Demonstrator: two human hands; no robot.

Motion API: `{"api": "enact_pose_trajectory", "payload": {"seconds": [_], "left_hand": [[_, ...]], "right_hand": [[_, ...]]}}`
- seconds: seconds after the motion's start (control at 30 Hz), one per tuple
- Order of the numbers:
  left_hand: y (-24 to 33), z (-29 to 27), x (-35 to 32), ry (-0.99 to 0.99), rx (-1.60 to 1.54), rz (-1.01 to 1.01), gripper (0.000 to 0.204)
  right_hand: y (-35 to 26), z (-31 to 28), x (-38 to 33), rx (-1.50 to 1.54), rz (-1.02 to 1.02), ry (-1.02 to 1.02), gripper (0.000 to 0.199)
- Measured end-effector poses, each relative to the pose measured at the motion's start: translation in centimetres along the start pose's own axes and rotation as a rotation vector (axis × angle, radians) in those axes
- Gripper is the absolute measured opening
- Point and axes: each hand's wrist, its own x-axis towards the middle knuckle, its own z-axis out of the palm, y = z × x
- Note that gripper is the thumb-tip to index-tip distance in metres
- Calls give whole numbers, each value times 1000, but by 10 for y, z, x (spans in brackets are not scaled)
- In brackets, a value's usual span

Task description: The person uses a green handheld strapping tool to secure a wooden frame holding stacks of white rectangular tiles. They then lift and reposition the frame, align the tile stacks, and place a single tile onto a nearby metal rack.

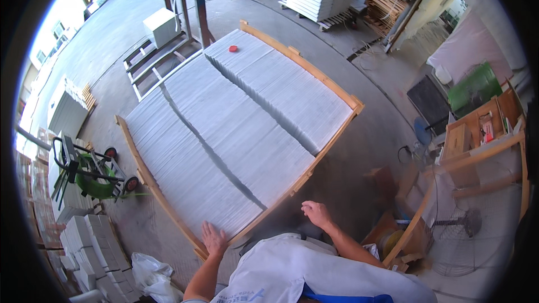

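Where left hand [214, 239] touches slab edges [241, 118], floorspace [387, 134]

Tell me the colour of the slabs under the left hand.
The slabs are pale grey, nearly white, best seen in the head view.

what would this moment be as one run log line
left hand: resting on thin pale grey slabs | right hand: off slabs, near brown wooden edging | round red object: atop far slabs
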Motion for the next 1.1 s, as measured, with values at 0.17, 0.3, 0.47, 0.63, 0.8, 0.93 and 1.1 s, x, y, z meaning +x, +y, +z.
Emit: {"api": "enact_pose_trajectory", "payload": {"seconds": [0.17, 0.3, 0.47, 0.63, 0.8, 0.93, 1.1], "left_hand": [[3, -1, 0, -20, -37, -20, 62], [9, 2, 10, -58, -85, -120, 60], [66, 15, 20, 35, -56, -346, 60], [156, 35, 38, 71, -80, -358, 59], [206, 55, 52, 128, -99, -306, 49], [209, 56, 51, 172, -69, -279, 48], [213, 53, 51, 201, -42, -271, 46]], "right_hand": [[1, -12, 16, 26, -25, -12, 31], [6, -35, 51, 16, -75, -10, 30], [20, -89, 104, 14, -100, 18, 28], [29, -141, 154, 48, -141, 7, 25], [25, -155, 183, -167, -423, 39, 19], [23, -144, 199, -309, -646, 0, 21], [29, -127, 203, -513, -696, -134, 21]]}}
